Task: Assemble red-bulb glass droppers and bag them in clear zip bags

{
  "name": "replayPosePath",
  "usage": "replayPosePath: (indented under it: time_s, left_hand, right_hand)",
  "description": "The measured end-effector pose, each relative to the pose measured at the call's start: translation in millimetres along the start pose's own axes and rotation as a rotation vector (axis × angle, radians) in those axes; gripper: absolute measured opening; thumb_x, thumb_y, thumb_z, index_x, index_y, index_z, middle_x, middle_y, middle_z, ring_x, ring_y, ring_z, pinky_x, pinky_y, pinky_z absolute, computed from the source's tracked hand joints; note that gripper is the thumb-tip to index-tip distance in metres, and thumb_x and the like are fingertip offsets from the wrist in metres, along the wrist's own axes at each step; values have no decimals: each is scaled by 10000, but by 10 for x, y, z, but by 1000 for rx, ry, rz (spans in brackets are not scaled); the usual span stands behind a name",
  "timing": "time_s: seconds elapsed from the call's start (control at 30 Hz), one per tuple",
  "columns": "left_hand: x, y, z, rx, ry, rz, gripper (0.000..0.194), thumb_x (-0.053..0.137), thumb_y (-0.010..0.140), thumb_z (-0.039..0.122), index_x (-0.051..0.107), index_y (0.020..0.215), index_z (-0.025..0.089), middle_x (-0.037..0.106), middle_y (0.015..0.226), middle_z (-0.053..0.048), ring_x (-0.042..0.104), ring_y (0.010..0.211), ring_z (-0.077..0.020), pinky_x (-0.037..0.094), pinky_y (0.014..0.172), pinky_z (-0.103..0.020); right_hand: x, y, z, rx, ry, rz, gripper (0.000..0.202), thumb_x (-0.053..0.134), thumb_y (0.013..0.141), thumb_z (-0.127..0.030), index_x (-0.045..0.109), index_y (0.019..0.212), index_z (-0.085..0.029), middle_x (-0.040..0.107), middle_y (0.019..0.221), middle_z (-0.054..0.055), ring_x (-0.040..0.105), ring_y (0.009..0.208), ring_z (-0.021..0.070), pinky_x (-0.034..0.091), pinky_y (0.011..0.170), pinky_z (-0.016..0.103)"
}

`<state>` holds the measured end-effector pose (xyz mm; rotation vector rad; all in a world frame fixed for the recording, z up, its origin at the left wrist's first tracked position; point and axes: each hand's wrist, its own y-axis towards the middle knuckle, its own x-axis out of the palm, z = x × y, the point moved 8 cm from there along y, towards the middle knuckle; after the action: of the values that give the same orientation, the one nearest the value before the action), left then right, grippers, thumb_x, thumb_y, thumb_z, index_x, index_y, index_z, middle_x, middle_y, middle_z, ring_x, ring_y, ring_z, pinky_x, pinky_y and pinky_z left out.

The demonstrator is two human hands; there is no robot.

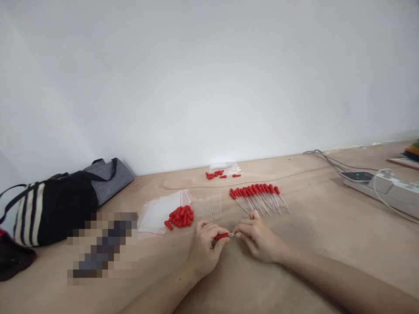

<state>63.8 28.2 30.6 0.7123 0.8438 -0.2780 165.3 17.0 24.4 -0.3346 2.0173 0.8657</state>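
Observation:
My left hand (208,245) pinches a red rubber bulb (221,236). Close beside it, the fingers of my right hand (257,237) are closed on a clear glass tube (231,234), whose visible end meets the bulb's open end. Beyond my left hand are a pile of loose red bulbs (180,216) and a row of clear tubes (207,207) on the table. Several droppers with red bulbs on top (260,191) lie side by side beyond my right hand, their thin tips pointing toward me.
Clear plastic bags (157,213) lie left of the bulb pile. More red bulbs (214,174) and a small bag sit near the wall. Cloth bags (65,209) and a pixelated item (104,246) are at the left. A power strip (399,196) with cables is at the right.

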Motion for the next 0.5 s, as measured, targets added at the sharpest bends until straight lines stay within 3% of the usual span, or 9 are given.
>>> replayPosePath:
  time_s: [0.33, 0.5]
  left_hand:
    - [16, 7, -36, -21, 35, -33, 93, 483, 781, 221, 567, 745, 205, 645, 720, 16, 570, 705, -151, 286, 834, -377]
    - [19, 19, -69, -46, 93, -73, 142, 468, 805, 265, 579, 734, 214, 643, 717, 24, 564, 723, -153, 259, 860, -391]
  right_hand:
    - [20, 22, 43, 31, 75, -61, 219, 348, 837, -143, 562, 858, -180, 609, 771, 15, 491, 679, 117, 248, 704, 283]
    - [-28, 22, 25, 8, -79, -131, 222, 388, 841, -232, 604, 887, -203, 571, 750, 39, 490, 738, 150, 279, 684, 286]
